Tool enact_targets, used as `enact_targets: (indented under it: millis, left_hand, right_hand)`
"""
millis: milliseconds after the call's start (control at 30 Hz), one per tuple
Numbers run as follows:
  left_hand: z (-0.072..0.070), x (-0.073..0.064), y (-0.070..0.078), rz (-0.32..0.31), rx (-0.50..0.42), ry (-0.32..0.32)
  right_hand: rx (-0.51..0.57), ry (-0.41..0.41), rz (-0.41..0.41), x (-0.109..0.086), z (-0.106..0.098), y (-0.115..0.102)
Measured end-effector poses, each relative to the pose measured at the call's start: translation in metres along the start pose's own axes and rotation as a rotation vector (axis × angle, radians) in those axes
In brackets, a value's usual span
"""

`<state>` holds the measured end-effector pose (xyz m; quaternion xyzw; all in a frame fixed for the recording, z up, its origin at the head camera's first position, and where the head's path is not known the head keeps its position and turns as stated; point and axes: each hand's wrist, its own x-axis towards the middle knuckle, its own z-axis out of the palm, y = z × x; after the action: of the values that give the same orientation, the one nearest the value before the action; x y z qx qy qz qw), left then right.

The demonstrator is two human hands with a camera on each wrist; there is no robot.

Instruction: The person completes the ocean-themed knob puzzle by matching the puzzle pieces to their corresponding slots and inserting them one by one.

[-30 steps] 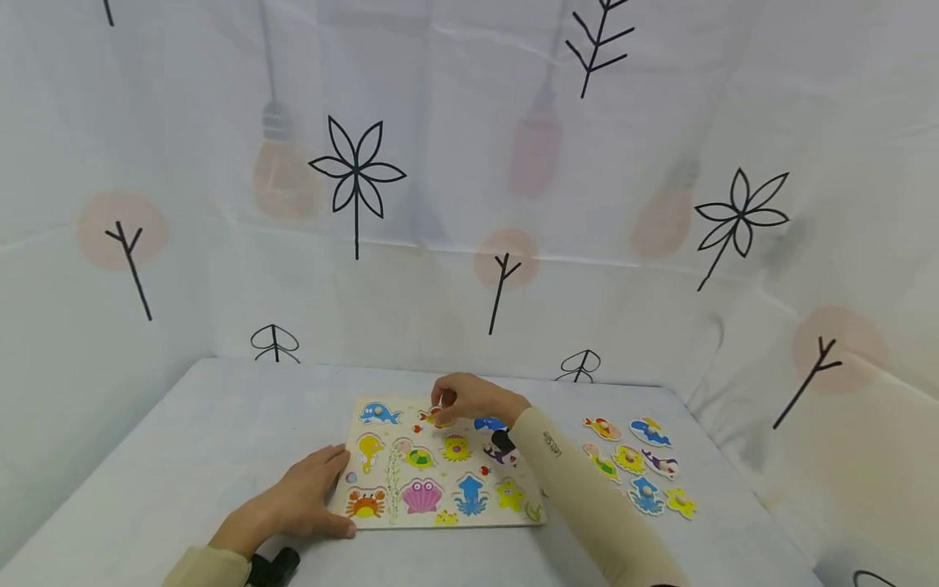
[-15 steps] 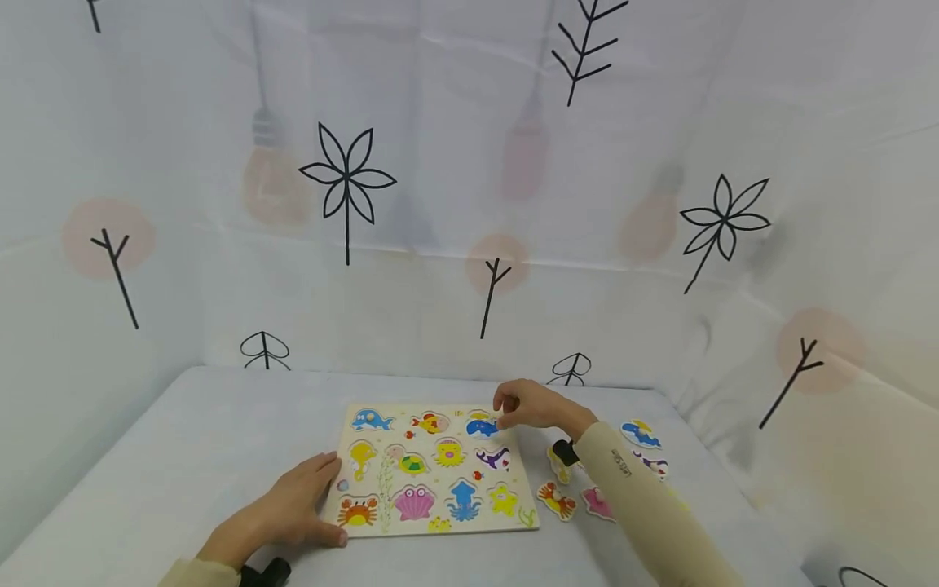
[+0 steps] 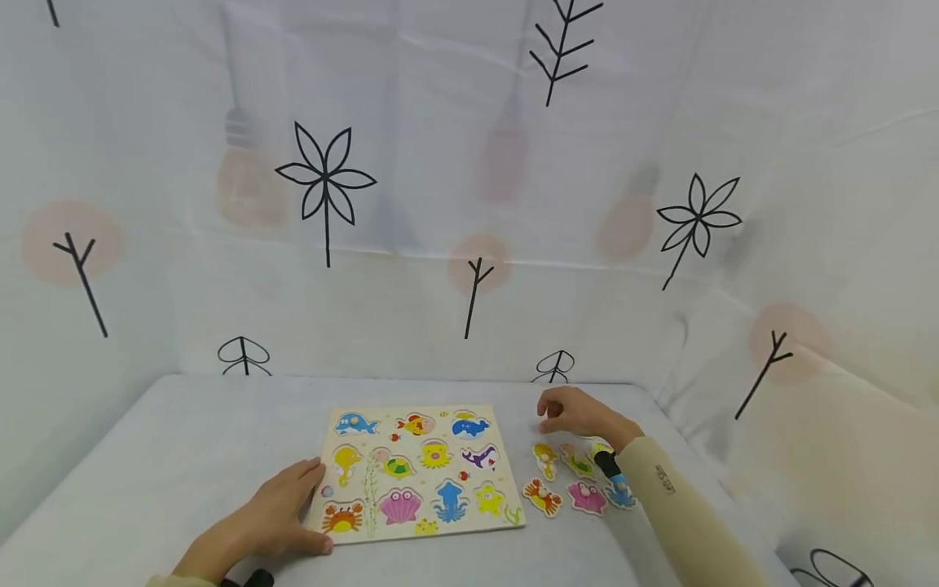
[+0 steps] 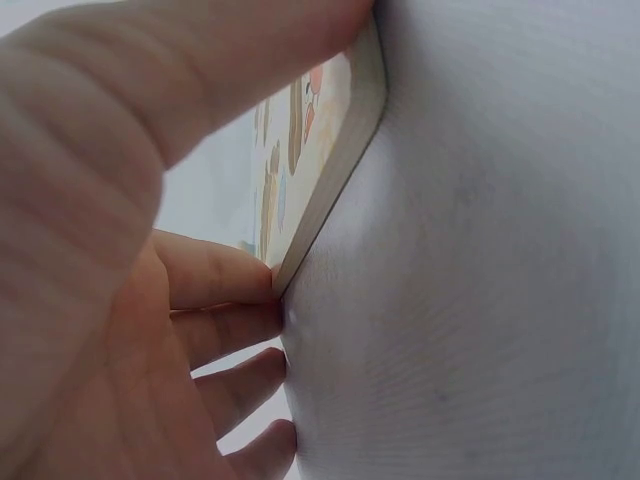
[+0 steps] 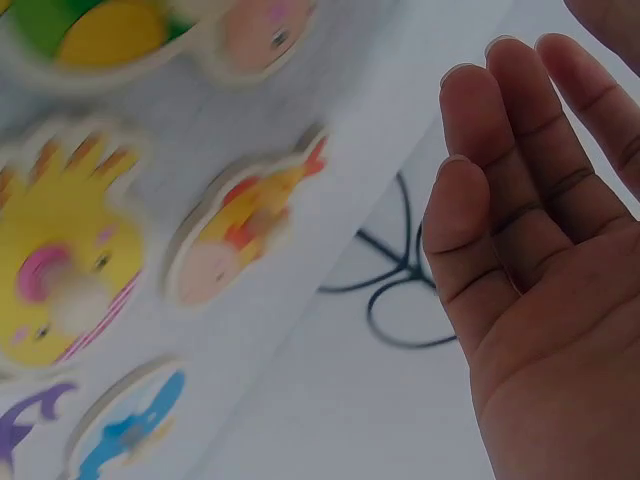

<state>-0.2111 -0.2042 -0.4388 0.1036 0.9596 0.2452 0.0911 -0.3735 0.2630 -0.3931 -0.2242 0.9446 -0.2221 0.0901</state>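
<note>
A wooden sea-animal puzzle board (image 3: pixel 381 534) lies flat on the table. My left hand (image 3: pixel 275 514) rests at its left edge, fingers extended and thumb by the near corner; in the left wrist view the index fingertip touches the board's edge (image 4: pixel 335 180). A blue dolphin piece (image 3: pixel 355 423) with a knob sits in the board's far-left recess. Off the board's right side, my right hand (image 3: pixel 583 414) hovers with loosely bent fingers, holding nothing. Near it in the right wrist view are a fish piece (image 5: pixel 245 230), a yellow octopus piece (image 5: pixel 70 260) and a blue whale piece (image 5: pixel 130 430).
Right of the board lie loose seahorse (image 3: pixel 544 461), turtle (image 3: pixel 577 461), crab (image 3: pixel 542 497), pink shell (image 3: pixel 587 498) and squid (image 3: pixel 620 494) pieces. The right forearm covers others. A patterned white cloth (image 3: pixel 411 310) hangs behind the table (image 3: pixel 198 440).
My right hand has moved from above the board's fish recess, past the whale recess, to the loose pieces on the right. My left hand has stayed at the board's left edge.
</note>
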Motion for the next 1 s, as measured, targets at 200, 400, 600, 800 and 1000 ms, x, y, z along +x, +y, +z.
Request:
enact_targets:
  millis: [200,400,600,800,1000]
  left_hand:
    - [0.0,0.001,0.001,-0.008,0.017,-0.003]
    - [-0.001,0.001,-0.001,0.003,0.012,-0.008]
    - [-0.001,0.0,0.0,-0.007,0.005,-0.012]
    - [0.0,-0.001,0.0,-0.034,0.009,-0.014]
    - [0.002,-0.001,-0.002,-0.055,0.004,-0.018]
  right_hand:
    - [0.023,0.033,0.079,-0.016,-0.012,0.022]
    - [0.035,0.061,0.156,-0.024,-0.016,0.046]
    - [0.029,0.059,0.21,-0.019,-0.013,0.064]
    - [0.036,0.031,0.259,-0.012,-0.01,0.07]
    - [0.001,0.025,0.29,-0.003,-0.007,0.071]
